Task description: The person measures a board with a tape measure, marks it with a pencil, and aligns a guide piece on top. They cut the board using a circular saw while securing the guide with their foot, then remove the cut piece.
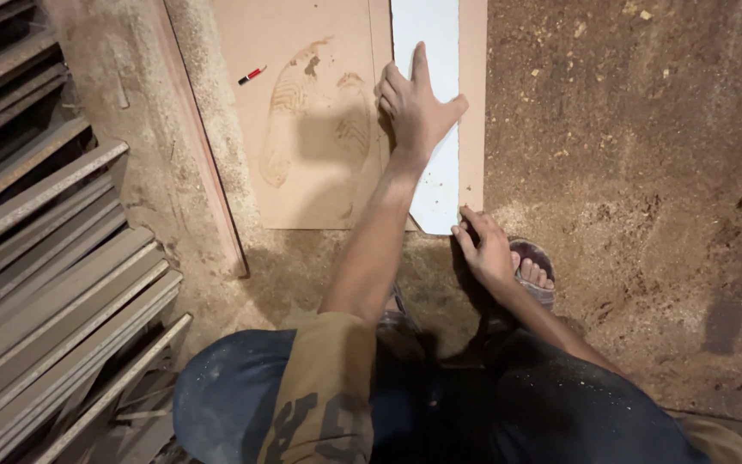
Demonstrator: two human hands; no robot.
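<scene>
White strip (427, 185) under left hand (416, 107)

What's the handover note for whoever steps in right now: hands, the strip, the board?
Left hand: flat, palm down on the white strip, fingers spread.
Right hand: fingertips at the strip's near corner, beside the sandalled foot; grip unclear.
White strip lies lengthwise along the right side of the brown board, which sits on the sawdust floor.
Red and black marker lies untouched on the board's left edge.
Stacked board offcuts at left.
</scene>
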